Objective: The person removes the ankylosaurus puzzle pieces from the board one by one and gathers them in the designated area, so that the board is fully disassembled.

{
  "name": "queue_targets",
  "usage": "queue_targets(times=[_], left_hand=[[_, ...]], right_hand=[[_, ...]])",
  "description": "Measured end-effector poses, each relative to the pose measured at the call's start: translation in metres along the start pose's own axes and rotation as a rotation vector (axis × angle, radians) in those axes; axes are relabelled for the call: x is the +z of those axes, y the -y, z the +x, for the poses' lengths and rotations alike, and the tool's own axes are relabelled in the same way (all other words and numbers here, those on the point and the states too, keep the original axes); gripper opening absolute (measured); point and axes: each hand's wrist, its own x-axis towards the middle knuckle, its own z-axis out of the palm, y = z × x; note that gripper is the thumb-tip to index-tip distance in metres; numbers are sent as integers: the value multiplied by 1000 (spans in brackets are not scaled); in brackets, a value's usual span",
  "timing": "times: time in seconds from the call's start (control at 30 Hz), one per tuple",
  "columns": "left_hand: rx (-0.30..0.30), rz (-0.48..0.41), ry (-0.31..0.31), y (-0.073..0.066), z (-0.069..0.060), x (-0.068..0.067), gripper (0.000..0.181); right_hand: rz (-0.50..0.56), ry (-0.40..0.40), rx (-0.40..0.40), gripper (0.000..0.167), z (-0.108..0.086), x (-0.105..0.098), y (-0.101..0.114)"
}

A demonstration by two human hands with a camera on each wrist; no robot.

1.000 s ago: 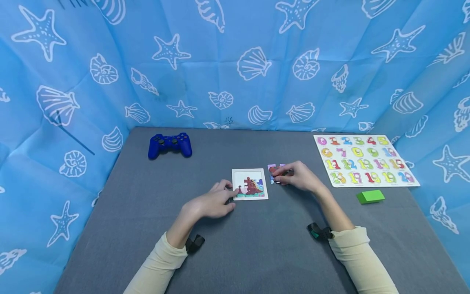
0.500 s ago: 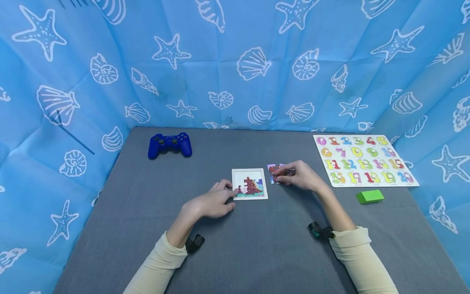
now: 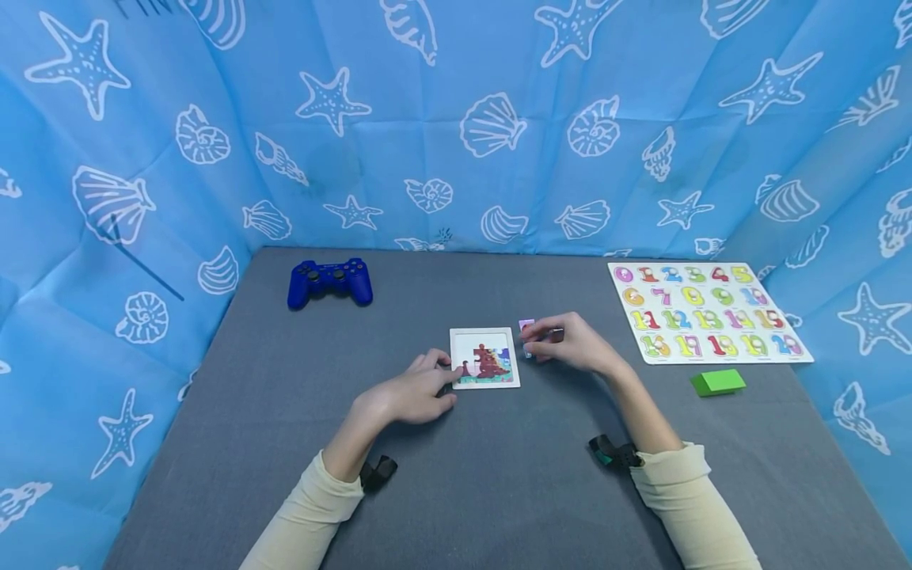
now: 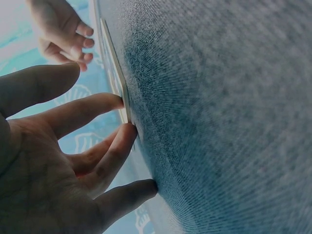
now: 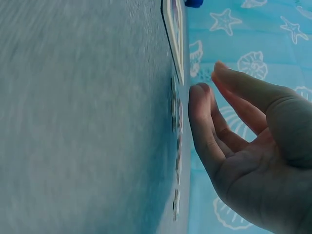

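My left hand (image 3: 413, 392) rests at the left edge of a small white-framed jigsaw puzzle (image 3: 466, 342), its index finger on the lower left corner. Partly assembled pieces show a reddish-brown figure inside the frame. In the left wrist view, fingertips touch the puzzle's edge (image 4: 117, 68) and the table, spread apart. Just right of the puzzle, my right hand (image 3: 579, 342) hovers over loose jigsaw pieces (image 3: 526, 324), mostly covering them. From the right wrist, the pieces (image 5: 174, 105) lie flat on the table, and nothing shows between the thumb and bent fingers.
A blue game controller (image 3: 330, 282) lies at the back left. On the right are a number puzzle board (image 3: 712, 313) and a green block (image 3: 718, 382). A blue shell-patterned curtain (image 3: 427, 119) borders the grey table (image 3: 499, 491).
My right hand has shifted slightly left over the loose pieces, covering the right-hand ones that showed before. My left hand and the framed puzzle have stayed in place.
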Motion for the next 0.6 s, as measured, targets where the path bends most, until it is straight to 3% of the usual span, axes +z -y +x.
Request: queue_targets(times=[0.3,0.5,0.6], left_hand=[[-7,-3,6,3,4,1,57],[24,-9,-7,27,20,14,60],[31,-2,-7,32,24,17,60]], right_hand=[[70,23,-1,26,13,16,12],[59,45,5,26,26,27,18],[42,58,2,25,33,34,19]])
